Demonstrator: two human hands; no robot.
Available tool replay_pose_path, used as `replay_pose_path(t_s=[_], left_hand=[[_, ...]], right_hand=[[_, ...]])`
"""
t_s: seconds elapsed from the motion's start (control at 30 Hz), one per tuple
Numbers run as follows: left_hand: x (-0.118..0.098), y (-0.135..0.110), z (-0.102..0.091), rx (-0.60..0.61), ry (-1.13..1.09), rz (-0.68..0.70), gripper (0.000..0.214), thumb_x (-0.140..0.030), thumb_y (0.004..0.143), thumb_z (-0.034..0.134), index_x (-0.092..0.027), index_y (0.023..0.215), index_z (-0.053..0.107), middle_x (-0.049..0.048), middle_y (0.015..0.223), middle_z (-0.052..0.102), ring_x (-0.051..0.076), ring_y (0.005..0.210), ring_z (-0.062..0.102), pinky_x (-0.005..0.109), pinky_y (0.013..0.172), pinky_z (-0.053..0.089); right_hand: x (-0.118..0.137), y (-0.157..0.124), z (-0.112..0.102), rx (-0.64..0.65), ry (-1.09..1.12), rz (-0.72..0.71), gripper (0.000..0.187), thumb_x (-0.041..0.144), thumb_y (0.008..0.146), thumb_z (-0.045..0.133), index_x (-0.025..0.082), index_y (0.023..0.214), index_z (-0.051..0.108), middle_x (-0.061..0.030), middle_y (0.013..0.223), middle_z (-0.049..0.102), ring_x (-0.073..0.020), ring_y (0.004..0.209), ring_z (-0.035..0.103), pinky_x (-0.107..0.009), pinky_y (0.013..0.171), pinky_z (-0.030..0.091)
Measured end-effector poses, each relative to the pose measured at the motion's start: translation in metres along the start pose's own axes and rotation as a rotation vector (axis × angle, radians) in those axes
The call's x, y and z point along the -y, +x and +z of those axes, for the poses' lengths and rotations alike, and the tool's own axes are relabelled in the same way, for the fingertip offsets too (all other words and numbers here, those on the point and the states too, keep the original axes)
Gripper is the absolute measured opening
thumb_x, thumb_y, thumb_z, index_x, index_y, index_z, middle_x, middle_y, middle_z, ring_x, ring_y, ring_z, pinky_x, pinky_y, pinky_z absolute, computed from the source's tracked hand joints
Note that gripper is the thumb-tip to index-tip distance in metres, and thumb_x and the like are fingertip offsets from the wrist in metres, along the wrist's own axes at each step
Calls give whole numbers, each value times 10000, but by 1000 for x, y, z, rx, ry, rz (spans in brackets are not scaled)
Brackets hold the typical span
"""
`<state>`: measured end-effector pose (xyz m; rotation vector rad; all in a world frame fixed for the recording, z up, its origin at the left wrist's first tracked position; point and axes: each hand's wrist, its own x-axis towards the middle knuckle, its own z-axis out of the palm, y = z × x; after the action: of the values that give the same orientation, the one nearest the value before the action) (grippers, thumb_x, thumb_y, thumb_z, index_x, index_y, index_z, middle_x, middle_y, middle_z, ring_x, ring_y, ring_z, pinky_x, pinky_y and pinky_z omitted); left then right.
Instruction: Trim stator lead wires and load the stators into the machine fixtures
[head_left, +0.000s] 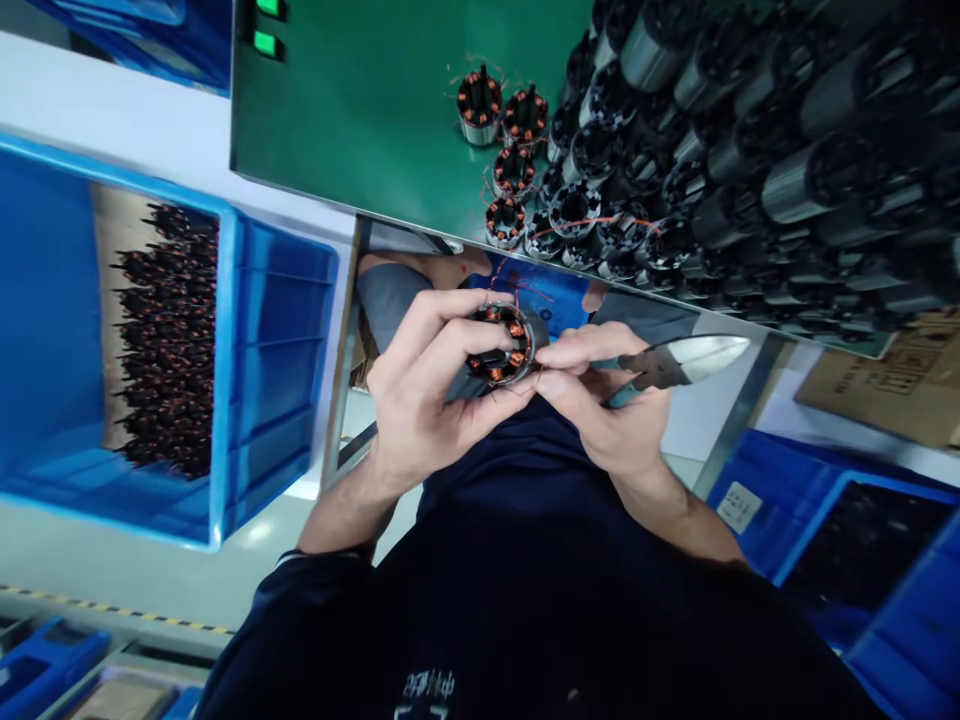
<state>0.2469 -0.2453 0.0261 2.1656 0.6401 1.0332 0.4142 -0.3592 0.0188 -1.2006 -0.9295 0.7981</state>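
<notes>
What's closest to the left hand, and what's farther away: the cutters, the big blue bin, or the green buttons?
From the left hand, in the head view:
1. Cutters, just right, held in the right hand.
2. Blue bin, off to the left.
3. Green buttons, farthest, at the top left of the green table.

a motor assembly workshop: rows of wound stators [750, 120] are crowding the green worktop [360, 110], blue parts bins [262, 380] are standing alongside.
</notes>
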Motion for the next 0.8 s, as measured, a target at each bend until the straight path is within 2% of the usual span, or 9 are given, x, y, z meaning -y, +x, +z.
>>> replay_pose_path(t_s=[0.07,0.13,0.2,0.27,0.33,0.47,0.57,0.67,0.8], left_hand=[[1,-1,-1,19,67,18,249,-469,1105,910,-301,1247,792,74,1344,859,261,1211,873,410,1006,756],[4,-4,0,20,133,37,248,-501,1120,879,-310,1252,792,77,1367,864,277,1225,874,433,1007,767],[11,-9,1,12,172,43,272,-544,1112,875,-327,1258,800,79,1416,864,300,1254,871,459,1007,777],[18,-12,1,22,167,31,311,-587,1082,897,-355,1271,811,66,1487,851,321,1287,862,484,1014,781],[23,-14,-2,57,133,-14,323,-602,1063,913,-378,1277,819,52,1538,836,344,1332,847,528,1051,776],[21,-12,-6,111,-22,-153,280,-609,1100,852,-361,1224,814,76,1529,832,380,1415,812,623,1145,736],[16,-10,-3,109,-200,-192,285,-619,1122,815,-338,1165,787,88,1431,851,368,1371,830,623,1163,713],[10,-9,3,89,-243,-175,289,-593,1071,896,-337,1135,778,71,1373,858,338,1273,858,580,1132,723],[5,-8,6,101,-172,-136,211,-473,1066,920,-361,1197,798,50,1456,843,317,1272,856,560,1155,725]], right_hand=[[2,-1,-1,5,-12,20,130,164,1086,888,246,1181,853,22,1048,799,-64,790,651,-199,714,540],[7,1,-6,33,-65,117,53,215,1112,866,206,1124,815,7,977,745,-77,773,627,-213,702,528],[12,4,-13,123,-82,240,135,287,1157,819,185,1084,771,-1,914,671,-87,752,573,-234,706,506],[13,6,-21,242,-19,345,186,333,1190,779,182,1085,748,9,862,577,-86,733,505,-246,710,471],[9,5,-29,298,67,405,204,359,1185,796,183,1089,760,18,833,515,-82,714,465,-249,682,425],[-3,-1,-37,132,126,433,224,429,1183,811,219,1245,861,11,791,531,-113,692,487,-287,667,419],[-3,-2,-35,15,119,395,271,477,1176,812,250,1308,878,7,750,499,-144,672,464,-319,669,436],[2,1,-30,21,78,371,272,503,1138,859,259,1254,887,2,748,508,-156,663,472,-342,686,475],[2,0,-29,21,92,342,278,488,1120,881,269,1291,898,-13,822,563,-156,694,522,-348,721,516]])
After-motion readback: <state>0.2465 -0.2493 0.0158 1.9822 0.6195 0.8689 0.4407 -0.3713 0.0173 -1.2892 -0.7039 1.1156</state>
